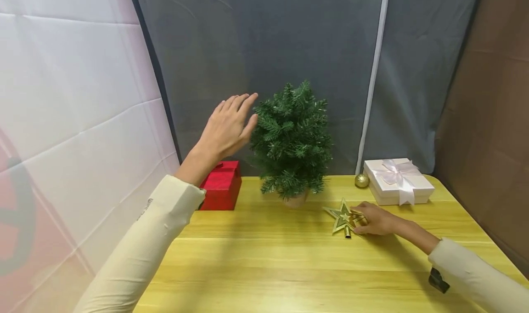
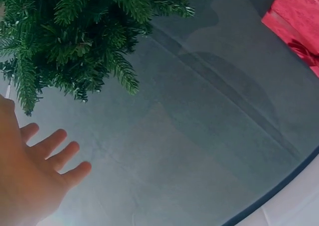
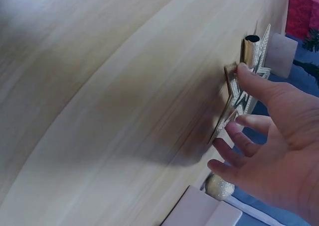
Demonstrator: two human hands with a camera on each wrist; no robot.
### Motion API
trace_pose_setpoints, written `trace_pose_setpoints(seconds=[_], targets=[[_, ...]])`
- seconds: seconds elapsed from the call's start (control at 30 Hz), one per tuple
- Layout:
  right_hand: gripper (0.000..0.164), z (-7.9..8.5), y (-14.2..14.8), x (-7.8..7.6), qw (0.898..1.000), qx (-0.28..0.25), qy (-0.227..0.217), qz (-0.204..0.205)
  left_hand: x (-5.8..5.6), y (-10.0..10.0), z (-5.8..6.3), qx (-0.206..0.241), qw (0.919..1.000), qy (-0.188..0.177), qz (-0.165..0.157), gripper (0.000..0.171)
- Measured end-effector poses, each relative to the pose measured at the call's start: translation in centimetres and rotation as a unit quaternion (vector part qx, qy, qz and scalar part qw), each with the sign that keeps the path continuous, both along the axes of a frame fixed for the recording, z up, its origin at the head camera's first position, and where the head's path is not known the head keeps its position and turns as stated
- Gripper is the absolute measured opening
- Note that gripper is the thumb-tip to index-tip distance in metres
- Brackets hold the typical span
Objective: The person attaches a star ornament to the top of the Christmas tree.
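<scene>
Our R hand (image 1: 374,219) pinches the gold star topper (image 1: 343,217), just L of it on the table (image 1: 248,269), socket (image 1: 347,232) twd us; our L hand (image 1: 225,127), unclenched, is farther, by the mini Xmas tree (image 1: 291,140).

Left grip (image 2: 30,181) near green branches (image 2: 84,32) (red box (image 2: 299,17) upper right).

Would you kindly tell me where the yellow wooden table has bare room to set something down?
The widest bare patch of the table is the near stretch between the cream sleeves; a smaller one lies between the red box and the green artificial tree. It is crowded right of the tree: gold star, right hand, glittery gold ball, white ribboned box.
</scene>
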State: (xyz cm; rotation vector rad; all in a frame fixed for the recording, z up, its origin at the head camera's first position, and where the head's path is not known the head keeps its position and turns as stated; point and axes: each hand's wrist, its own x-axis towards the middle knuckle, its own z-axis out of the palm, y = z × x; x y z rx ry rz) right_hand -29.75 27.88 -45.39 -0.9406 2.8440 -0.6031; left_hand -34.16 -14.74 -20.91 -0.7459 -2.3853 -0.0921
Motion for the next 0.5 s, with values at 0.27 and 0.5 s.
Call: trace_pose_setpoints(seconds=[0.27, 0.5], targets=[[0.091, 0.5, -0.5, 0.2, 0.999, -0.025, -0.013, -0.032, -0.5, 0.9, 0.3, 0.036, 0.9966, -0.069, -0.03, 0.066], [0.092, 0.4, -0.1, 0.0, 0.998, -0.046, 0.037, -0.023, -1.5, 1.4, 0.5, 0.106, 0.9788, -0.148, -0.095, 0.067]])
